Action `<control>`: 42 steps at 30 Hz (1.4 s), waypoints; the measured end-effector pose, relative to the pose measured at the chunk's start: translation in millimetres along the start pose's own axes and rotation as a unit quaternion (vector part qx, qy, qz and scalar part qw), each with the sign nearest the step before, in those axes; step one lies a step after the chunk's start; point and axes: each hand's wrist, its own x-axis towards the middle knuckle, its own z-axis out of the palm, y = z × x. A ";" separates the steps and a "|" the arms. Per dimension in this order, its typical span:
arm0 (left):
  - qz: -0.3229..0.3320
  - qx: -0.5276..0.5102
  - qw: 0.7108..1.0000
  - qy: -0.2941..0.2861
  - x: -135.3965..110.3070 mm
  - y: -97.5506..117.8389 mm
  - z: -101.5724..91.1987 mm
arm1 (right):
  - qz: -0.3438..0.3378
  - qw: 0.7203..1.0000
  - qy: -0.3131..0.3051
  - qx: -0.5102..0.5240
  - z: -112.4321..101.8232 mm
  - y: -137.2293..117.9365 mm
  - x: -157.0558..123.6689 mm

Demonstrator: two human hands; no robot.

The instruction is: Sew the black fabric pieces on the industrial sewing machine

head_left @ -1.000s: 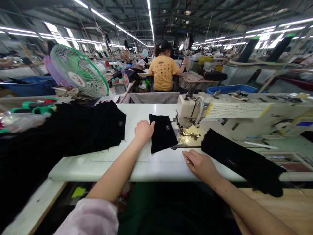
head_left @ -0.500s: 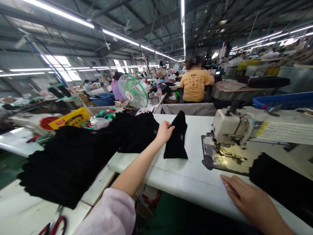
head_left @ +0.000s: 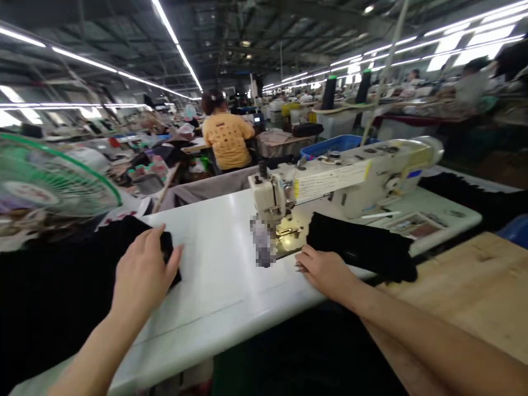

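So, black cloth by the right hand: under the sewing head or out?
Out: the black cloth lies right of the sewing head, bright metal plate showing between.

A person in yellow sits beneath strip lights — green fan at left, blue basket at right.

Ceiling strip lights streak a dim roof; windows at upper right blow out white. Glare pales the tabletop at centre, and yellow light pools on the needle plate. Fabric at lower left sinks into detail-less black; the frame edges stretch and blur.
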 end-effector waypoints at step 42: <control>-0.302 -0.829 0.426 -0.197 -44.4 185.0 -0.8 | 0.209 0.884 0.244 0.341 -65.4 34.8 -22.6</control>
